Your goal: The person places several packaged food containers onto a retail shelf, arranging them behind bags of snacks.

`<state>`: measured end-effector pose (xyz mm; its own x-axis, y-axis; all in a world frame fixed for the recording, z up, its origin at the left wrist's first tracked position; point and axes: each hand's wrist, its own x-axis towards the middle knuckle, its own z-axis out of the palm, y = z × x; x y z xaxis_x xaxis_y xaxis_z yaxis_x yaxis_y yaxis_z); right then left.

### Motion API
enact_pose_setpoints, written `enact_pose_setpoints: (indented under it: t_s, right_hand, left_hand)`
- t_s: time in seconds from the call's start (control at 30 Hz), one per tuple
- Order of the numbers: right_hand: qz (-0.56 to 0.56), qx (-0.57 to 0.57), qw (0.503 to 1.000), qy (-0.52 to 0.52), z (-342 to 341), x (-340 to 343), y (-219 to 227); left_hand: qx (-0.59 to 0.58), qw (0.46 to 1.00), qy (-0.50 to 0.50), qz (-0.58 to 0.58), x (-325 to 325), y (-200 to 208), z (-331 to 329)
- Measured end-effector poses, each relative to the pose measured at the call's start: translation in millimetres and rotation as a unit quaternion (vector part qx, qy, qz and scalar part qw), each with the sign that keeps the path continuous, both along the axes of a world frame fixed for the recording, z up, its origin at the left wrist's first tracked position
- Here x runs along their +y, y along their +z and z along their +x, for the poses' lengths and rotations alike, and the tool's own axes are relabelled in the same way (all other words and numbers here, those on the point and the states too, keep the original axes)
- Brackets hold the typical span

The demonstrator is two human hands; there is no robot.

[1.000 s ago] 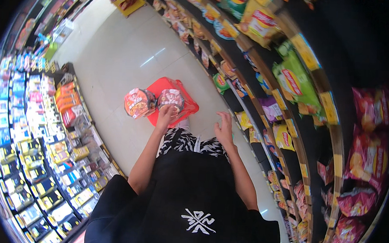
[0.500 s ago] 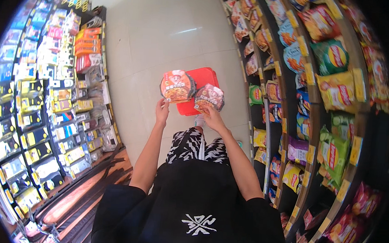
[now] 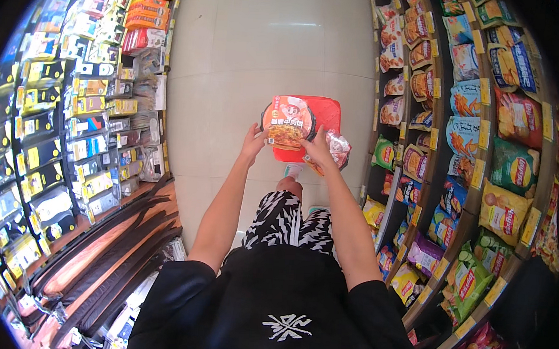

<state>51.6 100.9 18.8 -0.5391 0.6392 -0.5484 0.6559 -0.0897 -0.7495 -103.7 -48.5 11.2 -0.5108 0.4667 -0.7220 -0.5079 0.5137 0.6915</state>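
In front of me my left hand (image 3: pixel 254 141) grips the lower left edge of an instant meal bowl (image 3: pixel 287 120), an eight-sided black tub with an orange-red printed sleeve. My right hand (image 3: pixel 318 149) is closed at that bowl's lower right edge, its thumb side against it. A second instant meal bowl (image 3: pixel 339 147), with a reddish-brown lid and clear wrap, sticks out tilted beyond my right hand. The right fingers underneath are hidden, but the second bowl appears held by them. Below both bowls is a red plastic object (image 3: pixel 328 110) with rounded corners, partly covered.
Shelves of bagged snacks (image 3: pixel 513 166) line my right side. Racks of small packaged goods (image 3: pixel 42 131) stand on my left, with long dark items (image 3: pixel 105 253) lower down. Pale floor tiles (image 3: pixel 261 52) run along the aisle between. My shoe (image 3: pixel 292 169) is beside the red object.
The orange-red bowl has moved right, now squarely between both hands. The second bowl has shifted right and lower, partly behind my right hand. My view has turned slightly.
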Motion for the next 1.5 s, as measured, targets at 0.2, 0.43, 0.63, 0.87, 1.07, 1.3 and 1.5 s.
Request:
enact_pose_setpoints:
  t_s: [0.2,0.43,0.63,0.87,1.07,1.3,1.5]
  right_hand:
    - [-0.047,0.048,0.997,-0.046,-10.2,1.6,-5.0]
    - [-0.224,0.036,0.972,-0.054,44.6,-27.1,8.7]
    - [-0.226,0.117,0.941,-0.225,120.3,-77.0,18.6]
    - [-0.145,0.258,0.944,-0.148,207.5,-78.7,64.1]
    - [-0.067,0.358,0.92,-0.144,268.5,-83.2,135.3]
    - [0.182,0.323,0.908,-0.193,346.5,-117.1,187.9]
    - [0.224,0.164,0.9,-0.336,403.6,-167.5,231.7]
  left_hand:
    - [0.039,0.999,0.0,-0.028,10.1,-0.5,2.7]
    - [0.115,0.993,-0.003,-0.005,-19.8,6.8,32.0]
    - [0.13,0.99,-0.053,0.015,-57.9,14.0,77.3]
    - [0.1,0.985,-0.059,0.128,-46.5,47.8,118.1]
    - [-0.127,0.96,-0.029,0.247,14.2,85.4,151.2]
    - [-0.196,0.926,-0.165,0.277,84.7,194.0,251.1]
    - [-0.26,0.871,-0.287,0.303,97.5,207.2,340.0]
